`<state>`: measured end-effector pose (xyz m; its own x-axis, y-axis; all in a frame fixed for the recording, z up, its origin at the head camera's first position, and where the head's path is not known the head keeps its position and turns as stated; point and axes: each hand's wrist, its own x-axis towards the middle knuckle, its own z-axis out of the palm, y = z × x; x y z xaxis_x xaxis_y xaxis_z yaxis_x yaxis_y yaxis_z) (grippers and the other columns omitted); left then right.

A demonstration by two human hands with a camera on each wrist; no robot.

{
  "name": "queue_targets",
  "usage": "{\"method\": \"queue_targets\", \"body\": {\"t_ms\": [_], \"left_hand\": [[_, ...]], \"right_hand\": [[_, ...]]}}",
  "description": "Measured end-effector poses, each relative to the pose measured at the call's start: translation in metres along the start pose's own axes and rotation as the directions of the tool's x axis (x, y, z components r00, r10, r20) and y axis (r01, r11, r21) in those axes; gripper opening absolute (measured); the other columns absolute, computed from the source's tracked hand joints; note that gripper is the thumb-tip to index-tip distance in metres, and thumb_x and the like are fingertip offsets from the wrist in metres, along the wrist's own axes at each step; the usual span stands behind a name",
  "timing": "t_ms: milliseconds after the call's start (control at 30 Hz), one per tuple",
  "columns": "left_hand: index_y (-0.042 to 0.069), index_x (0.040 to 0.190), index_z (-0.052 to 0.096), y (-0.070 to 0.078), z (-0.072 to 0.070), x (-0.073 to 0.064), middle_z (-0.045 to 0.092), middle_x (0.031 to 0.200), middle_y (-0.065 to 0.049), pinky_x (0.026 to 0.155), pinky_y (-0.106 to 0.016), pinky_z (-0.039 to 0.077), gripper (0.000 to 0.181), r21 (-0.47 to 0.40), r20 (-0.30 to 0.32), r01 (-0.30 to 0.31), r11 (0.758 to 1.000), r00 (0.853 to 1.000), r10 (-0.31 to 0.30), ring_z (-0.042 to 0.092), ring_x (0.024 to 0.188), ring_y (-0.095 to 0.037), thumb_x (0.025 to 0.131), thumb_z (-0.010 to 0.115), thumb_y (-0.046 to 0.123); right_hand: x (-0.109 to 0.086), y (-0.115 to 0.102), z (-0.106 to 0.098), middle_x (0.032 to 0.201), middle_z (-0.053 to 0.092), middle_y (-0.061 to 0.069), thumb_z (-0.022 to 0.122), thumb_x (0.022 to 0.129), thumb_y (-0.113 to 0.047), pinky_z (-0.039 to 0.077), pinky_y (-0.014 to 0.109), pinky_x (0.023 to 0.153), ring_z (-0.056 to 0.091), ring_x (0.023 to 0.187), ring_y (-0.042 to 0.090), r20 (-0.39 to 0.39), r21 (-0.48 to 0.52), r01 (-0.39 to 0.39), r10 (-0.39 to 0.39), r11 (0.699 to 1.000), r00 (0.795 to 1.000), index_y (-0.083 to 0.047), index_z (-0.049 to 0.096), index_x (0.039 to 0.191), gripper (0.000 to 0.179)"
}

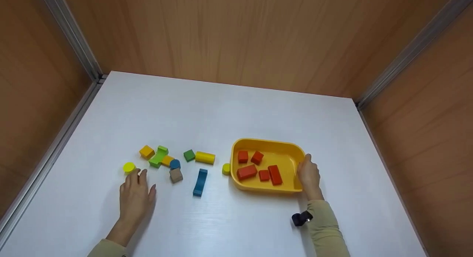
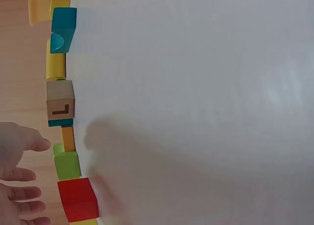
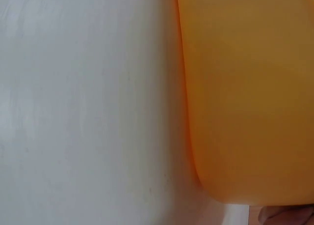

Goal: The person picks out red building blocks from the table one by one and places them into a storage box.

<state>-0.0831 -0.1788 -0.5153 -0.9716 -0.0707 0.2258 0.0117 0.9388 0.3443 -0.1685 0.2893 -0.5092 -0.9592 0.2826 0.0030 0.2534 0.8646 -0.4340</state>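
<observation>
My left hand [image 1: 135,196] is over the left of the table, fingers loosely extended and apart, beside a bright yellow round block [image 1: 129,167]. In the left wrist view a red block [image 2: 78,200] stands near those fingers [image 2: 27,192]; the head view does not show it, as the hand covers that spot. My right hand [image 1: 309,175] grips the right rim of a yellow tray [image 1: 284,148], thumb on the inside. Several red blocks [image 1: 247,172] lie in the tray. Most of the right hand is hidden in its wrist view.
Left of the tray lie a yellow cylinder [image 1: 205,157], a blue bridge block [image 1: 200,182], a green cube [image 1: 189,155] and a wooden cube [image 1: 176,175]. A light green block [image 1: 159,156] and an orange block [image 1: 147,152] sit farther left. Wooden walls [image 1: 229,39] surround the table.
</observation>
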Motion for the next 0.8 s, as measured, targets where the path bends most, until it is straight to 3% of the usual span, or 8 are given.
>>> {"method": "queue_targets", "body": {"t_ms": [167, 433, 800], "left_hand": [[-0.013, 0.120, 0.040, -0.006, -0.002, 0.003, 0.035, 0.120, -0.032, 0.084, -0.054, 0.035, 0.060, 0.016, 0.037, 0.055, 0.998, 0.998, -0.056, 0.033, 0.111, -0.044, 0.073, 0.070, 0.011], [-0.015, 0.120, 0.039, -0.012, -0.004, 0.007, 0.040, 0.113, -0.034, 0.078, -0.054, 0.040, 0.062, 0.033, 0.071, 0.094, 0.995, 0.993, -0.096, 0.041, 0.100, -0.047, 0.073, 0.070, 0.011], [-0.017, 0.115, 0.042, -0.017, -0.001, 0.009, 0.045, 0.105, -0.033, 0.078, -0.052, 0.043, 0.053, 0.008, 0.112, 0.126, 0.992, 0.986, -0.126, 0.048, 0.088, -0.043, 0.075, 0.068, 0.004]], "right_hand": [[0.000, 0.000, 0.000, 0.075, 0.056, 0.024, 0.040, 0.090, -0.011, 0.044, 0.046, 0.050, 0.057, 0.064, 0.038, 0.006, -0.007, -0.012, 0.012, 1.000, 1.000, 0.004, 0.038, 0.106, 0.022], [0.000, 0.001, 0.001, 0.064, 0.052, 0.016, 0.039, 0.091, -0.010, 0.037, 0.031, 0.038, 0.049, 0.049, 0.024, 0.026, -0.015, 0.005, -0.005, 1.000, 1.000, 0.003, 0.038, 0.102, 0.017], [0.002, 0.000, 0.001, 0.077, 0.055, 0.021, 0.038, 0.092, -0.012, 0.042, 0.038, 0.047, 0.053, 0.059, 0.028, 0.049, -0.009, -0.062, 0.062, 0.998, 0.997, 0.003, 0.036, 0.112, 0.025]]}}
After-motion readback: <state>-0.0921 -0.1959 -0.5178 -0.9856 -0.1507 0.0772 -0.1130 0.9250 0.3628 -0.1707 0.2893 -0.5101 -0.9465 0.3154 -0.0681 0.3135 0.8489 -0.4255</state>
